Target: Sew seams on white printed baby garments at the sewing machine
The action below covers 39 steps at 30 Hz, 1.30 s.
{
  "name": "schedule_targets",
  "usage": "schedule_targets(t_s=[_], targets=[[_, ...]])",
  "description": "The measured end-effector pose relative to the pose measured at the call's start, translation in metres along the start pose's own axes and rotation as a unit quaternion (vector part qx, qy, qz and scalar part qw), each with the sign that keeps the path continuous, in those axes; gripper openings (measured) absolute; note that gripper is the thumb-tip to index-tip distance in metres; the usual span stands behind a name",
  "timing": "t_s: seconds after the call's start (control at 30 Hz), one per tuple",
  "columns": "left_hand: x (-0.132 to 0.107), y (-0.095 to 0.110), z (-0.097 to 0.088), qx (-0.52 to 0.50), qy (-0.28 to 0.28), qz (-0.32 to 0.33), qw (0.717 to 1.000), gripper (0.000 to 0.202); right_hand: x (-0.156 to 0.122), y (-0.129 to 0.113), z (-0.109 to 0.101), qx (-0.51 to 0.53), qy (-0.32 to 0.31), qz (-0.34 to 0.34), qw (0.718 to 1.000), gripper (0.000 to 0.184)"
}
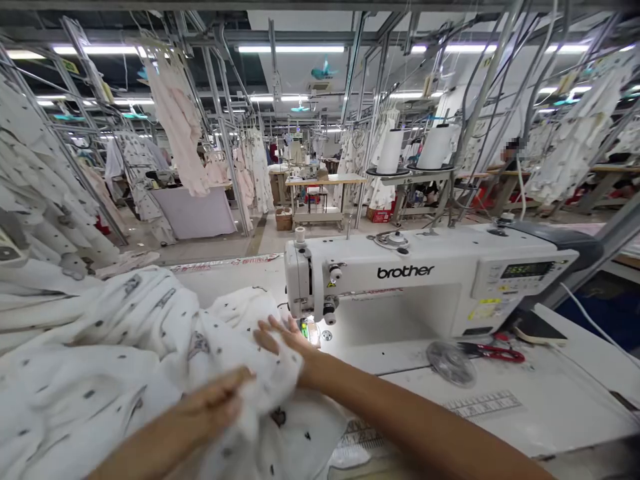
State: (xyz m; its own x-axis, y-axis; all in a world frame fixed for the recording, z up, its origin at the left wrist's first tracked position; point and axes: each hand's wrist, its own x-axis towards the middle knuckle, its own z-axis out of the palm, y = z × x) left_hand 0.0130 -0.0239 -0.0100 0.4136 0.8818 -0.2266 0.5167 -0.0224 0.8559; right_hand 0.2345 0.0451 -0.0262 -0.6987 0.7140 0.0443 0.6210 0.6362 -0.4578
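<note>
A large heap of white fabric (175, 313) with a small dark print covers the left of the table and runs up to the sewing machine (380, 267). My left hand (220, 398), a little blurred, is closed in a pinch on a raised fold of this cloth, low in the view. Just left of the lit needle area, my right hand (285, 343) lies over the cloth with its fingers stretched out and apart. The presser foot is partly hidden behind the machine head and my fingers.
Red-handled scissors (500, 353) and a clear round plastic piece (451, 364) lie right of the hands. A ruler strip (483, 403) runs along the table's front. Thread cones (390, 152) stand behind the machine. Garments (175, 120) hang at the back left.
</note>
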Motion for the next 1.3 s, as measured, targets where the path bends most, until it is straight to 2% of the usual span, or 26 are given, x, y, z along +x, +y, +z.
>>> schedule_targets(t_s=[0.07,0.1,0.13,0.2,0.27,0.33,0.4,0.5,0.57,0.63,0.73,0.8,0.97,1.03,1.13,1.3], targets=[[-0.004,0.003,0.013,0.058,-0.147,0.003,0.987,0.038,-0.026,0.0,-0.008,0.008,0.043,0.014,0.999,0.042],[-0.005,0.006,0.016,0.079,-0.197,0.01,0.977,0.036,-0.042,-0.003,-0.011,0.017,0.066,0.019,0.998,0.036],[-0.005,0.009,0.016,0.089,-0.218,0.019,0.972,0.034,-0.058,-0.006,-0.013,0.03,0.089,0.025,0.995,0.034],[-0.002,0.018,0.013,0.082,-0.19,0.039,0.978,0.032,-0.087,-0.014,-0.013,0.085,0.153,0.051,0.983,0.028],[0.007,0.027,0.008,0.086,-0.133,0.058,0.986,0.03,-0.107,-0.024,-0.007,0.135,0.186,0.096,0.969,0.024],[0.022,0.035,0.005,0.116,-0.066,0.084,0.987,0.027,-0.117,-0.031,0.004,0.148,0.182,0.137,0.962,0.034],[0.039,0.04,0.006,0.167,-0.033,0.123,0.978,0.026,-0.119,-0.035,0.018,0.128,0.191,0.142,0.963,0.043],[0.058,0.044,0.007,0.258,-0.053,0.163,0.951,0.031,-0.118,-0.034,0.035,0.088,0.238,0.103,0.962,0.043],[0.061,0.048,0.003,0.293,-0.08,0.153,0.94,0.018,-0.12,-0.031,0.04,0.081,0.243,0.073,0.964,0.043],[0.06,0.056,-0.004,0.284,-0.1,0.126,0.945,0.005,-0.124,-0.028,0.04,0.093,0.235,0.053,0.966,0.043],[0.06,0.071,-0.01,0.244,-0.103,0.103,0.959,0.017,-0.131,-0.025,0.039,0.119,0.23,0.047,0.965,0.042],[0.067,0.076,-0.005,0.249,-0.103,0.113,0.956,0.017,-0.133,-0.023,0.04,0.126,0.226,0.062,0.964,0.035],[0.096,0.062,0.021,0.282,-0.102,0.148,0.942,0.008,-0.133,-0.017,0.048,0.13,0.223,0.101,0.961,0.024],[0.101,0.052,0.024,0.277,-0.096,0.139,0.946,0.018,-0.132,-0.014,0.051,0.132,0.224,0.094,0.961,0.024],[0.1,0.045,0.022,0.273,-0.091,0.128,0.949,0.026,-0.131,-0.01,0.056,0.124,0.232,0.085,0.961,0.024],[0.093,0.051,0.023,0.317,-0.077,0.126,0.937,0.008,-0.13,-0.008,0.058,0.122,0.224,0.097,0.962,0.025]])
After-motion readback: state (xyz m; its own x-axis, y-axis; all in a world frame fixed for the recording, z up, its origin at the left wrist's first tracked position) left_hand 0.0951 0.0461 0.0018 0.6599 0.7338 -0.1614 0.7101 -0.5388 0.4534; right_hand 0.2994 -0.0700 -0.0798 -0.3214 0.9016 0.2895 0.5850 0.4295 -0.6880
